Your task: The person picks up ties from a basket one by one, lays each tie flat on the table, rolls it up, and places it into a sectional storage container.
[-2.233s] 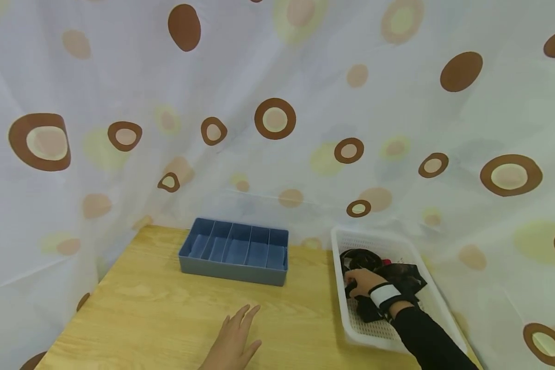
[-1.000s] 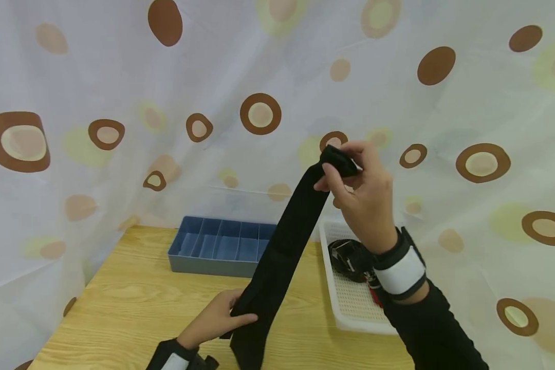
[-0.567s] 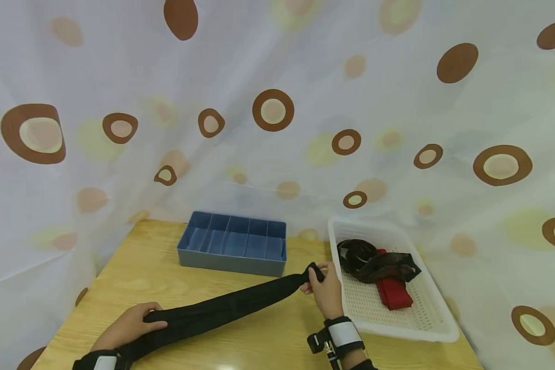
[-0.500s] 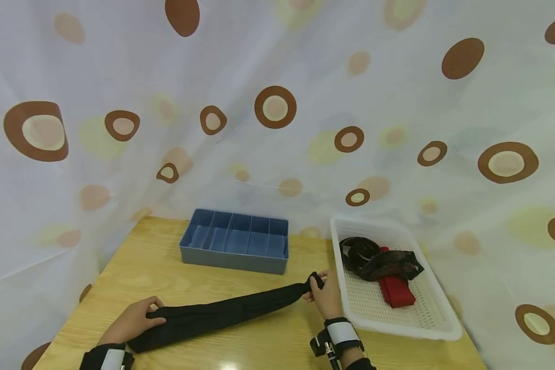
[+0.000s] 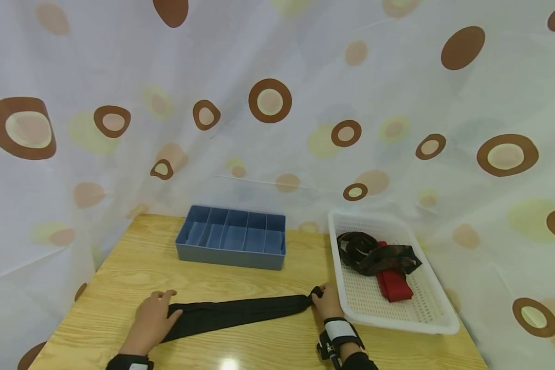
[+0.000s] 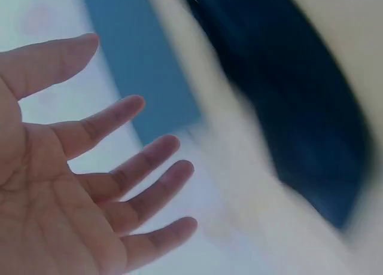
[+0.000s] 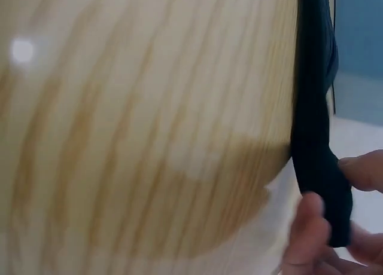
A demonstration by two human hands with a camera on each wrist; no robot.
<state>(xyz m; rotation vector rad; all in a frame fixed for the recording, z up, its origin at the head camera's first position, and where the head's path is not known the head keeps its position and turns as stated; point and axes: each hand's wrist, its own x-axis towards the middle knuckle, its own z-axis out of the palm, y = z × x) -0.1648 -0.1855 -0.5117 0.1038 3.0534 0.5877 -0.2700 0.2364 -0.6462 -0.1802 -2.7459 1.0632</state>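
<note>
A black necktie [image 5: 238, 312] lies stretched across the wooden table, its wide end to the left and its knotted end to the right. My right hand [image 5: 327, 304] pinches the knot; the right wrist view shows thumb and fingers [image 7: 308, 230] on either side of the tie's end [image 7: 326, 173]. By the wide end, my left hand [image 5: 149, 322] has its thumb overlapping the tie in the head view. In the left wrist view the fingers [image 6: 152, 194] of that hand are spread, with a gap between them and the blurred tie [image 6: 287, 89].
Behind the tie stands a blue-grey box [image 5: 228, 258] divided into several compartments. A white basket [image 5: 400, 325] at the right holds a dark patterned necktie [image 5: 370, 259] and a folded red cloth piece [image 5: 394, 287]. A spotted curtain [image 5: 240, 67] hangs at the back and sides.
My right hand took the black tie from the basket, raised it and lowered it to the table. My left hand held the wide end, then loosened its fingers.
</note>
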